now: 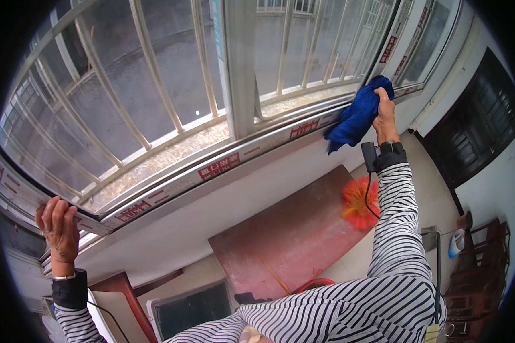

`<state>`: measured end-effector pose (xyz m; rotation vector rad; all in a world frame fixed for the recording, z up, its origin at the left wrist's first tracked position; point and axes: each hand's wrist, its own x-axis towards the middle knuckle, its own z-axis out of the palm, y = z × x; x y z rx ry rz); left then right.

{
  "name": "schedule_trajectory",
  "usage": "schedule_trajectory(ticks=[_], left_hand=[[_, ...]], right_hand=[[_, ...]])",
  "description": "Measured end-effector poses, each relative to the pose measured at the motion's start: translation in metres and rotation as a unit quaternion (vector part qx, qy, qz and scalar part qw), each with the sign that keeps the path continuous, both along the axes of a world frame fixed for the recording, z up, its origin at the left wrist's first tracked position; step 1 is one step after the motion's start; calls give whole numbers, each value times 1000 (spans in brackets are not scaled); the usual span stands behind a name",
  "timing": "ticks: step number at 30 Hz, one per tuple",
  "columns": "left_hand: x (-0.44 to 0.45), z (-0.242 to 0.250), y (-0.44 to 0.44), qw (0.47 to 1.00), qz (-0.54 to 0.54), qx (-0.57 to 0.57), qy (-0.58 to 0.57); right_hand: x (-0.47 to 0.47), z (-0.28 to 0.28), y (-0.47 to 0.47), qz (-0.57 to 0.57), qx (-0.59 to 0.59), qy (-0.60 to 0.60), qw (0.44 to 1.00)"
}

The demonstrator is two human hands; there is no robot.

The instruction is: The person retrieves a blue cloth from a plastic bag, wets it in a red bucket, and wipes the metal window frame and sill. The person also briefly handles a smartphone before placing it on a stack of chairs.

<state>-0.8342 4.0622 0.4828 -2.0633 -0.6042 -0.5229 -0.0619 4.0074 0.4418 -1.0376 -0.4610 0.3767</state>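
Bunched in my right hand point(385, 112) is a dark blue cloth point(357, 115). It lies against the lower right corner of a window sash, and its loose end hangs below the bottom rail. My left hand point(60, 227) grips the left end of the white window frame point(171, 191), fingers curled over its edge. Red printed strips of film stick along that frame. Behind the glass pane point(163, 103) stand pale metal security bars point(148, 64). A black device with a cable is strapped at my right wrist.
Below the window is a worn red tabletop point(279, 240), with a fluffy red-orange object point(360, 203) by its right end. A dark-surfaced framed board point(193, 311) lies near my body. Wooden chairs point(476, 283) and a dark door point(476, 115) are at right.
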Motion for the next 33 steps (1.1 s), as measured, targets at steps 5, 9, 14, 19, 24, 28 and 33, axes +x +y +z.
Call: schedule_trajectory(ticks=[5, 9, 14, 19, 24, 28, 33], left_hand=[[14, 4, -2, 1000, 5, 5, -8], [26, 5, -7, 1000, 17, 11, -23], [12, 0, -2, 999, -13, 26, -17], [-6, -3, 5, 999, -32, 24, -3], [7, 3, -3, 1000, -1, 9, -16], [15, 4, -5, 1000, 9, 18, -23], [-9, -4, 3, 999, 5, 42, -8]], right_hand=[[10, -5, -15, -53, -82, -90, 991], [28, -18, -5, -99, -40, -190, 976], [34, -21, 5, 74, 71, 0, 995], [30, -13, 3, 73, 67, -18, 995], [31, -21, 2, -79, -21, -90, 993], [39, -25, -1, -4, 6, -52, 999], [37, -16, 0, 102, 16, -6, 995]])
